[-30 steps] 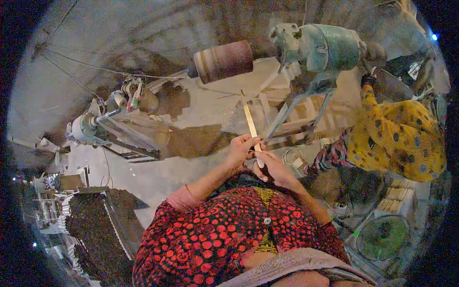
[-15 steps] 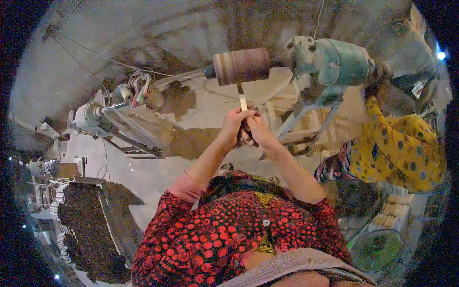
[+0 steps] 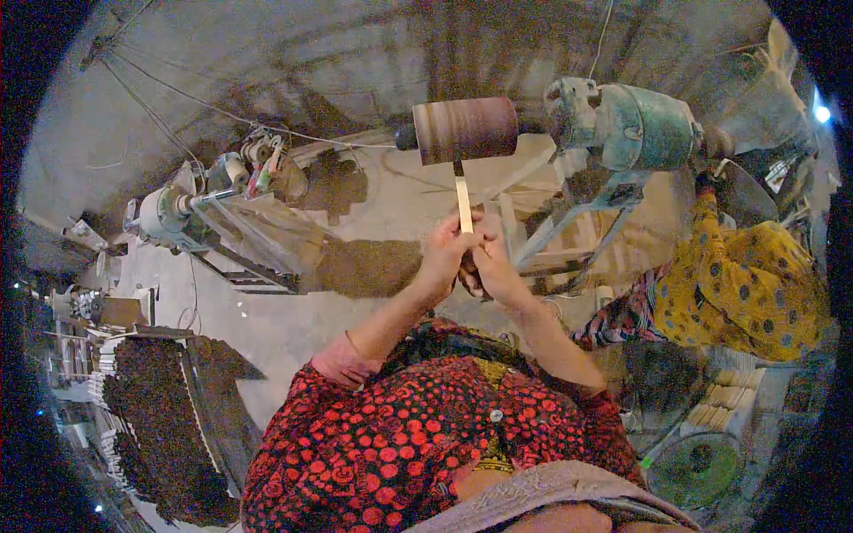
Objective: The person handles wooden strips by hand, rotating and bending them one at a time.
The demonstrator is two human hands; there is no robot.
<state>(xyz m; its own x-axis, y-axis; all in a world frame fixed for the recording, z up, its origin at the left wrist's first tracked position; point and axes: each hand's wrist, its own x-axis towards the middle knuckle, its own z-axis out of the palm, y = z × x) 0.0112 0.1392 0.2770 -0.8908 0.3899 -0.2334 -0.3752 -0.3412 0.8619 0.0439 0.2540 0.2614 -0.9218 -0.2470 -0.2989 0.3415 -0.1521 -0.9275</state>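
My left hand and my right hand are together in front of my body, both closed round the lower part of a flat pale strip. The strip points up and away from me. Its dark far end is at the lower edge of a brownish-red sanding drum; whether it touches cannot be made out. The drum sits on the shaft of a green motor, to the right of it. My fingers partly hide the near end of the strip.
A metal stand carries the motor. Another machine stands at the left. Lower left is a dark stack with pale edges. A person in yellow spotted cloth is at the right, above pale strips and a green round fan.
Both hands have moved forward from near my body with the strip, bringing its far end up to the drum. Since the middle frame, more of the strip shows above my fingers.
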